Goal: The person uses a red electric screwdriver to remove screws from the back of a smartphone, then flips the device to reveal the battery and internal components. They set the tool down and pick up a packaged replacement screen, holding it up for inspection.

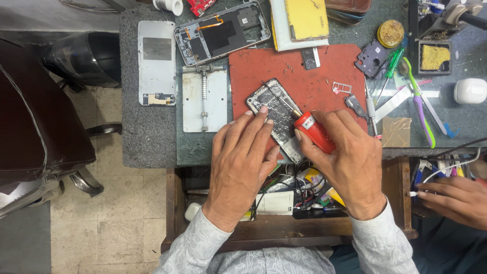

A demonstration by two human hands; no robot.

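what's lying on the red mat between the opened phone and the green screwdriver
In the head view, between the opened phone and green screwdriver: a small card tray and a dark part.

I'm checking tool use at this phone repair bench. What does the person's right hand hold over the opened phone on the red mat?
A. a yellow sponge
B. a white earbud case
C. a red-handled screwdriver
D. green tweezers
C: the right hand grips a red-handled screwdriver, its thin shaft angled onto the opened phone on the red mat, while the left hand steadies the phone with its fingertips.
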